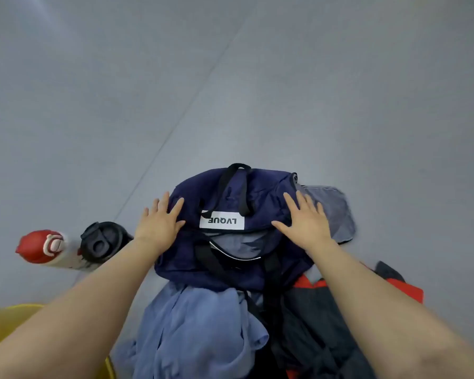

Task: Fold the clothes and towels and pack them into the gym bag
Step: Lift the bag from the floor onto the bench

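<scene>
Head view: navy fabric gym bag (pixel 230 203) lies on the grey floor (pixel 257 91), left hand (pixel 159 222) and right hand (pixel 307 222) pressing it, each grip wide, fingers straight.

2 bare forearms, left hand (pixel 159 224) and right hand (pixel 308 222) ungloved, unsleeved.

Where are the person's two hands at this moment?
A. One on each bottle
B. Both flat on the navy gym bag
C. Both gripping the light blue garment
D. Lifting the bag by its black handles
B: the left hand and right hand lie with straight fingers on the navy gym bag, either side of its white label.
</scene>
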